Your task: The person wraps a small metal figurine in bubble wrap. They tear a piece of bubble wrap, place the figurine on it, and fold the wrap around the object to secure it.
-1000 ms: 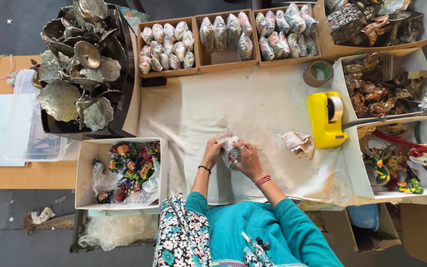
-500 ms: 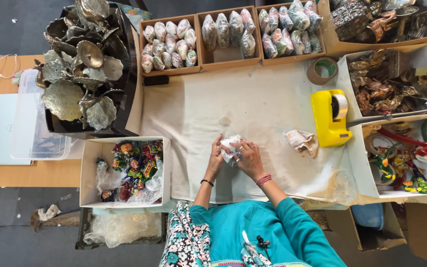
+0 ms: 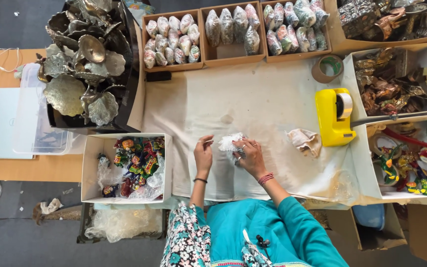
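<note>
left hand (image 3: 203, 154) now off wrapped bundle (image 3: 232, 143), fingers loosely spread; right hand (image 3: 249, 154) gripping bundle.

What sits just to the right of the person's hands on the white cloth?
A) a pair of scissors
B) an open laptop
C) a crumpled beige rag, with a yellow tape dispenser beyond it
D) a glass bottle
C: the crumpled beige rag lies on the white cloth right of the right hand, next to the yellow tape dispenser.
</note>
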